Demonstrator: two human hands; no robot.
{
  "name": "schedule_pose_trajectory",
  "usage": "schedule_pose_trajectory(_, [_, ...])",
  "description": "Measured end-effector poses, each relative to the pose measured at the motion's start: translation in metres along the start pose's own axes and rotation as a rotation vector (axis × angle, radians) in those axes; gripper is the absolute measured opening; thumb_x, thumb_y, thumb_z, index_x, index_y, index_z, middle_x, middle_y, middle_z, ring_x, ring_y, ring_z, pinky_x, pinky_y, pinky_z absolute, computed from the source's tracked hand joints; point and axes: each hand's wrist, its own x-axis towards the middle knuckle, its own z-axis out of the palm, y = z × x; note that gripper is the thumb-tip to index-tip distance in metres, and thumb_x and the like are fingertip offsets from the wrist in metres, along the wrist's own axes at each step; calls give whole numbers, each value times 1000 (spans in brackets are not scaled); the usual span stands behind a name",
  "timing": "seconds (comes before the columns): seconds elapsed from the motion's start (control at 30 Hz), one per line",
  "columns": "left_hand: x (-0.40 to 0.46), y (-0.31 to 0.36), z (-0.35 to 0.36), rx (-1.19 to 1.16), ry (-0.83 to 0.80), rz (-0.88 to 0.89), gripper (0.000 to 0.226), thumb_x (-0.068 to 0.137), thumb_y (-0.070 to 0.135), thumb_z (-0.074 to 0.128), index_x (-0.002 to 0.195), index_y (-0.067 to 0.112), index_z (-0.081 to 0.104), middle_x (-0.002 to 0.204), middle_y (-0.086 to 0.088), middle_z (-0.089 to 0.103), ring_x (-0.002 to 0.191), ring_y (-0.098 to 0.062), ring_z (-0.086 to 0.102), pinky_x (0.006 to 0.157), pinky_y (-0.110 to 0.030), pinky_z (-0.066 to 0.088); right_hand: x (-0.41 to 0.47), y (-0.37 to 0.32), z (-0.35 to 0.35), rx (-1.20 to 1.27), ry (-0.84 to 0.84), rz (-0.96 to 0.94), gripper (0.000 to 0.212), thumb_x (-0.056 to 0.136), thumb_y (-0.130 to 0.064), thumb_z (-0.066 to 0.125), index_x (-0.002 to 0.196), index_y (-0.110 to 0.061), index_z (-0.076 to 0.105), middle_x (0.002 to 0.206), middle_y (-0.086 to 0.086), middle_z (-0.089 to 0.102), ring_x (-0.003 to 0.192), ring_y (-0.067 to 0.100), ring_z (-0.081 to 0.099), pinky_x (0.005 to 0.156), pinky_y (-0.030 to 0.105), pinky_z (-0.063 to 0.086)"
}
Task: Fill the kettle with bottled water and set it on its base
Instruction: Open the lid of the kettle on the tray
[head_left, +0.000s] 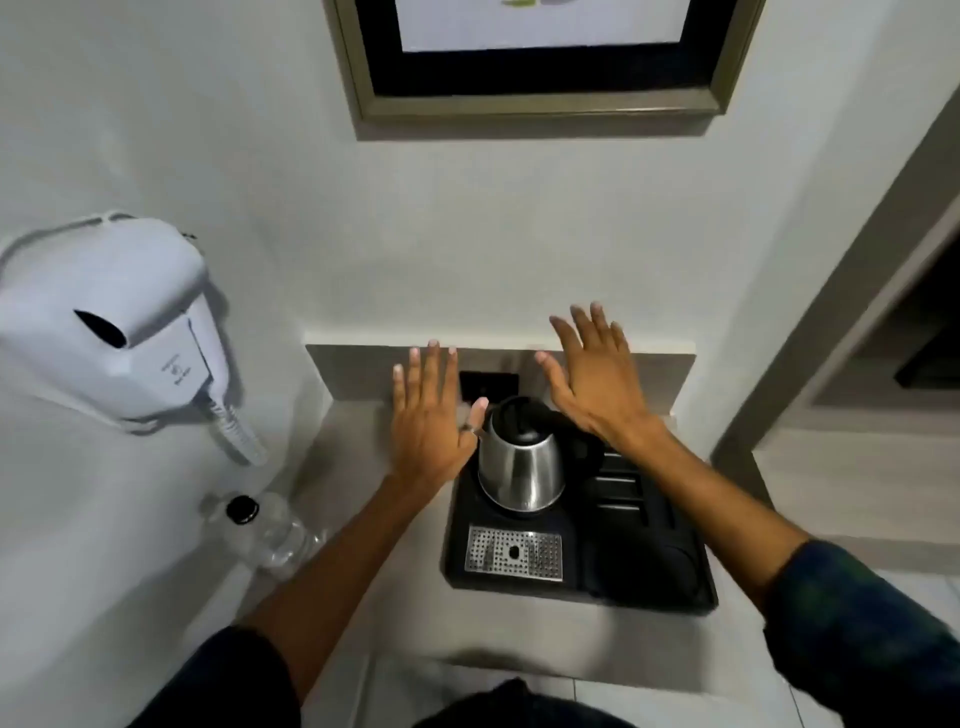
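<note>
A steel kettle (521, 465) with a black lid and handle stands upright on the back left of a black tray (644, 566), lid closed. Its base is hidden under it. A clear water bottle (265, 527) with a black cap stands on the counter to the left, near the wall. My left hand (431, 421) hovers flat and empty just left of the kettle, fingers spread, thumb close to the lid. My right hand (592, 374) floats flat above and right of the kettle, over its handle, holding nothing.
The tray has a perforated metal drip grate (514, 553) at its front left and slots at the right. A white wall-mounted hair dryer (114, 322) juts out on the left. A dark wall socket (491, 384) sits behind the kettle. A framed picture (540, 57) hangs above.
</note>
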Motion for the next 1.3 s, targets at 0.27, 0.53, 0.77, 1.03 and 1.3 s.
schedule_pose_trajectory(0.27, [-35, -17, 35, 45, -245, -65, 74, 102, 57, 32, 162, 13, 31, 169, -19, 25, 158, -41, 15, 128, -58, 15, 10, 3, 39, 124, -586, 328, 83, 90, -86, 39, 90, -10, 71, 101, 15, 75, 93, 34, 70, 80, 39, 52])
schedule_pose_trajectory(0.53, [-35, -15, 37, 25, -204, -68, 69, 103, 54, 37, 158, 12, 39, 167, -21, 28, 157, -42, 17, 128, -58, 14, 37, 7, 58, 236, -798, 422, 49, 84, -65, 58, 91, -18, 70, 97, 9, 73, 81, 28, 69, 65, 32, 51])
schedule_pose_trajectory(0.77, [-37, -19, 38, -16, -172, -95, 66, 103, 52, 44, 156, 12, 42, 166, -23, 28, 157, -44, 16, 127, -59, 14, 54, 30, 50, 478, -915, 362, 45, 84, -59, 54, 108, -22, 58, 111, 6, 58, 101, 27, 57, 96, 47, 49])
schedule_pose_trajectory(1.03, [-42, -20, 45, -40, -234, -165, 66, 104, 52, 44, 156, 12, 40, 168, -23, 24, 158, -43, 11, 127, -60, 13, 41, 95, 49, 707, -1112, 390, 90, 84, -78, 45, 125, -2, 69, 116, 23, 76, 111, 33, 67, 99, 45, 48])
schedule_pose_trajectory(1.3, [-58, -15, 47, -33, -219, -186, 69, 103, 52, 46, 158, 12, 37, 168, -23, 24, 159, -42, 10, 129, -58, 11, 31, 100, 67, 883, -1152, 307, 80, 91, -77, 36, 90, -5, 68, 76, 12, 65, 78, 27, 60, 94, 44, 45])
